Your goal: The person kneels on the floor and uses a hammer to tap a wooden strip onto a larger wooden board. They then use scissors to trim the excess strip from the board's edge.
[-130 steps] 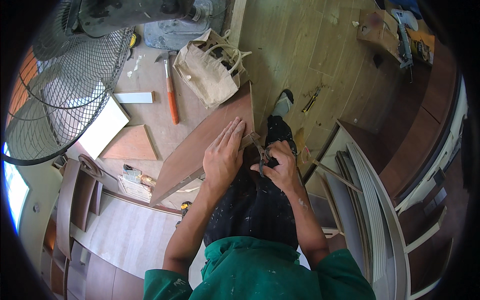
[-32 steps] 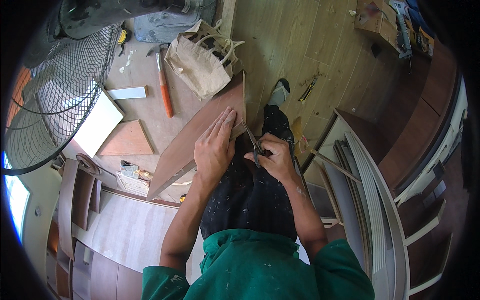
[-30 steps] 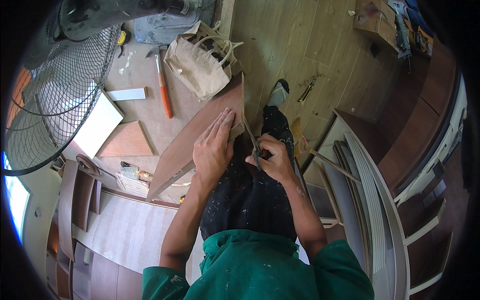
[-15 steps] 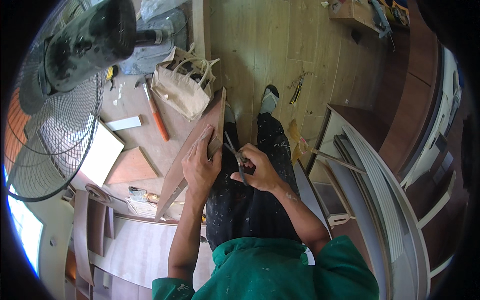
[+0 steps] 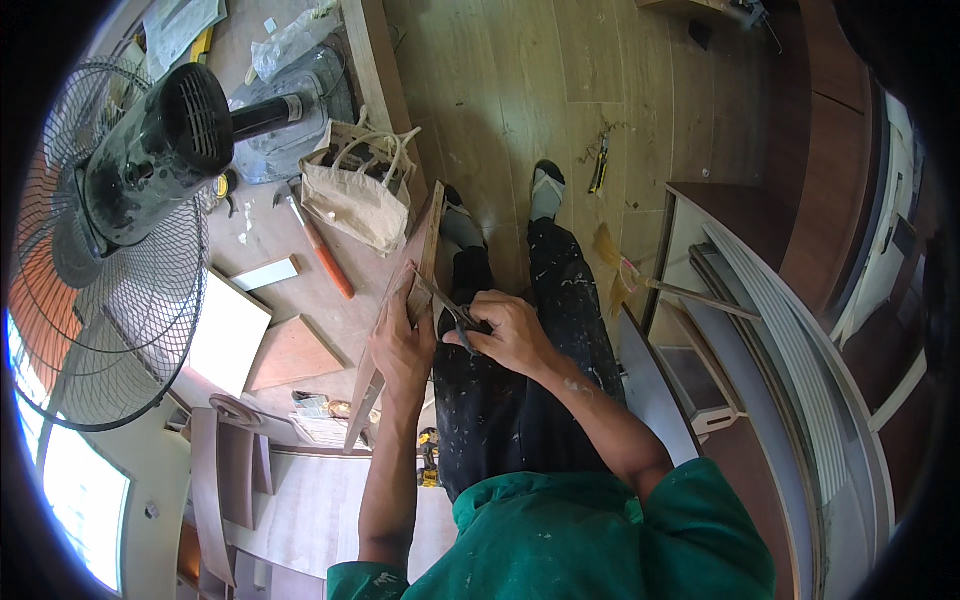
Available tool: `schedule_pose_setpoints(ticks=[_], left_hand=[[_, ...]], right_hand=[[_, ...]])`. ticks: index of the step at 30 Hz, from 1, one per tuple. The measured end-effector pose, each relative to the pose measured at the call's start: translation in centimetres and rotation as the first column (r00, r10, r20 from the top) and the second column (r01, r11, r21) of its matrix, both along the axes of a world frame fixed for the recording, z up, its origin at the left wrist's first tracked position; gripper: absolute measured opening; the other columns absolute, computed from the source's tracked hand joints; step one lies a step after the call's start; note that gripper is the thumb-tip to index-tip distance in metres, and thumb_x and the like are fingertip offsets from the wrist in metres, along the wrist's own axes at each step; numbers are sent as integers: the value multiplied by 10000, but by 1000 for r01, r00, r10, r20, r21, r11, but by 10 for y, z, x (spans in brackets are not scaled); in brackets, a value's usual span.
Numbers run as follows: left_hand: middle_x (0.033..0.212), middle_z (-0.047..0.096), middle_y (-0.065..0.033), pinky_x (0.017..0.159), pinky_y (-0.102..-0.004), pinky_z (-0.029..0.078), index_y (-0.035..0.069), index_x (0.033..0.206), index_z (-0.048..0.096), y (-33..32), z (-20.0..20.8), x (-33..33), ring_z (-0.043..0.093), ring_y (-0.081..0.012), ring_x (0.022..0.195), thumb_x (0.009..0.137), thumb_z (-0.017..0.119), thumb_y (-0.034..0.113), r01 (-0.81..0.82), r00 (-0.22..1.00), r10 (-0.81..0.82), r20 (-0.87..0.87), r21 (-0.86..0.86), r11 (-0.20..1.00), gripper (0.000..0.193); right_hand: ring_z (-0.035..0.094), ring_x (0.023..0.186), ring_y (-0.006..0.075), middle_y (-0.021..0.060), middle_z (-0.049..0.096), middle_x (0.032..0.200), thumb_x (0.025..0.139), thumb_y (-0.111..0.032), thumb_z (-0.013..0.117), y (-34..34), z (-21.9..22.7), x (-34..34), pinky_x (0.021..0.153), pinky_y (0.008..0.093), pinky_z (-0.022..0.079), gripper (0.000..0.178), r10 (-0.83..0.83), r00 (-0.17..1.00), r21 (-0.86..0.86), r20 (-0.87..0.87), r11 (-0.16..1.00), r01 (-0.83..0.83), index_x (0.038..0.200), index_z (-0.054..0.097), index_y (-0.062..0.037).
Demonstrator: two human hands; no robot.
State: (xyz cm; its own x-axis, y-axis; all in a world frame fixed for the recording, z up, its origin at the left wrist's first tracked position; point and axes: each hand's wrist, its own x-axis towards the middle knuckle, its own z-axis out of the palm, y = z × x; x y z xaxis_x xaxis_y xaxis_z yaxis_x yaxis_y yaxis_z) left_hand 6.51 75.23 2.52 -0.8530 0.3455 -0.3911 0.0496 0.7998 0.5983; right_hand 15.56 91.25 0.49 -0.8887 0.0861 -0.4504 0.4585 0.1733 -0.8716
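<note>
My right hand point(image 5: 508, 330) is closed round the handles of dark, worn scissors point(image 5: 462, 318), thumb and fingers in the grips. Their blades point up and left, reaching the fingertips of my left hand point(image 5: 402, 345). That hand is closed, with a small brown strip point(image 5: 420, 302) between thumb and fingers; its exact kind is hard to make out. Just beneath it a long narrow wooden panel point(image 5: 366, 400) stands tilted along the edge of the work surface, beside my left leg. Part of the panel is hidden by my left hand and forearm.
At left lie a hammer point(image 5: 322, 248), a cloth bag point(image 5: 355, 200), a white board point(image 5: 228, 335) and a triangular wooden piece point(image 5: 295, 357), near a standing fan point(image 5: 150, 160). A yellow-black hand tool point(image 5: 600, 168) lies on the floor. Panels point(image 5: 775, 370) lean at right.
Both hands have shifted slightly; the scissors have moved left and up, their blades now against the left fingertips. The view has turned a little, showing a yellow power tool beside my left forearm.
</note>
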Motion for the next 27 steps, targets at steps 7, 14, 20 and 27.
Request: schedule_pose_setpoints(ticks=[7,14,20,27], left_hand=[[1184,729,-205,852,-417,575,40,1322,643,8,4,-4,733,-367,1038,938,723,67,-4,996,1,-85,-30,1000,394],[1209,730,-186,851,-416,576,36,1312,651,5,5,-14,734,-372,1029,950,718,82,-50,998,48,-37,-49,998,372],[1200,736,-185,840,-412,578,20,1299,655,10,4,-4,740,-368,1004,923,732,43,-32,997,27,-78,-70,997,384],[1238,731,-185,862,-394,585,-25,1276,655,11,-2,3,748,-351,1017,880,754,-11,-2,992,-8,-125,-74,997,408]], right_hand=[[676,764,252,119,676,820,834,-234,858,17,-39,12,693,357,525,280,-215,910,-225,355,925,306,913,740,7],[665,797,215,140,685,816,846,-302,865,49,-171,47,749,378,524,383,-210,967,83,145,976,200,888,697,39],[562,786,187,97,596,804,892,-548,769,49,-210,15,717,372,471,583,-45,877,-109,478,988,110,901,655,23],[510,759,172,65,540,820,902,-585,748,24,-231,7,694,354,441,608,-13,932,-161,362,984,76,894,616,9]])
